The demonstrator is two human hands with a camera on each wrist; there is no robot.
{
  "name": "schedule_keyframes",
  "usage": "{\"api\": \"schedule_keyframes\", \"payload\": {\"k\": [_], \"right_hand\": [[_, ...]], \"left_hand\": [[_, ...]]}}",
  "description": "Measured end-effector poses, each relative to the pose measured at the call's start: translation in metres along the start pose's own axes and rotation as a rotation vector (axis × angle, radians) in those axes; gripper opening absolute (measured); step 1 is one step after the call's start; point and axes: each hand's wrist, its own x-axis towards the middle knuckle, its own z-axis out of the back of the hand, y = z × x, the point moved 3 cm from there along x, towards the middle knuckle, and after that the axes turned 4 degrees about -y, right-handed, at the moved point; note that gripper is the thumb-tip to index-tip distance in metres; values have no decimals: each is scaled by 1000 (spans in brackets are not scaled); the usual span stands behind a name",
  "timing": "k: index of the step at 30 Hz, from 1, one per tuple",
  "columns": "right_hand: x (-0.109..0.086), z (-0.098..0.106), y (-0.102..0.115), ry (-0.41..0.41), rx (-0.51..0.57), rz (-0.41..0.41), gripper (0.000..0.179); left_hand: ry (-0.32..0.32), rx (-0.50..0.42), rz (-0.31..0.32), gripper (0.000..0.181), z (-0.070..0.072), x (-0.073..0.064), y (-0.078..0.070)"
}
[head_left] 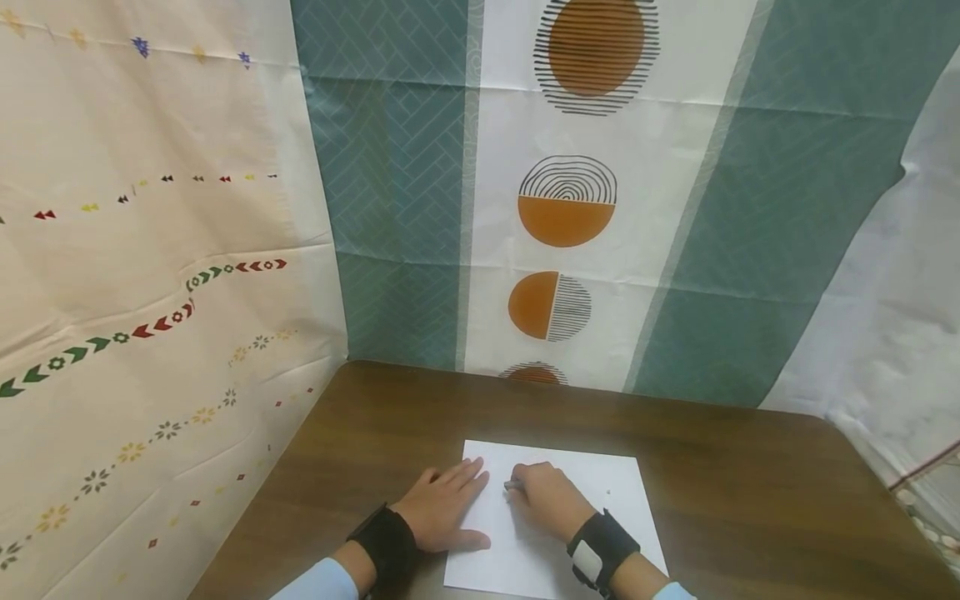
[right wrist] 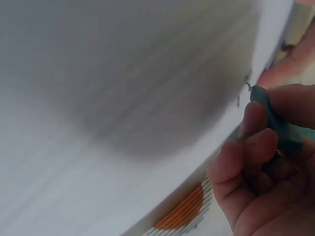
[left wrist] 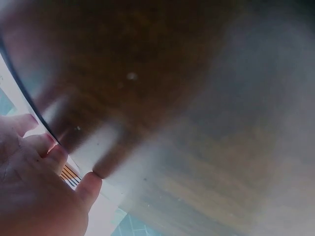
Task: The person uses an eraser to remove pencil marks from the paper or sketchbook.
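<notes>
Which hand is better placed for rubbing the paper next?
The right hand, I'd judge: it pinches the small dark block over the paper, while the left hand rests at the paper's left edge, seemingly steadying it.

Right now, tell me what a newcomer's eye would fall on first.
Probably the orange circles on the white stripe of the hanging cloth, beyond the brown table. Next comes the white paper sheet on the table, where the left hand lies over the left edge and the right hand pinches a dark block.
</notes>
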Motion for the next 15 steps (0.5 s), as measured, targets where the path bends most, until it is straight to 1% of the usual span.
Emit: {"api": "schedule_keyframes", "payload": {"k": [2, 5, 9, 15], "right_hand": [[0, -4, 1, 11, -19, 9, 4], [-2, -7, -2, 22, -39, -3, 4], [-10, -3, -14, 23, -41, -51, 7], [-22, 6, -34, 5, -43, -126, 6]], "left_hand": [[-4, 0, 1, 90, -1, 0, 0], [-7, 1, 5, 90, -3, 1, 0], [-8, 3, 9, 91, -5, 2, 1], [-12, -4, 9, 90, -7, 2, 4]]}}
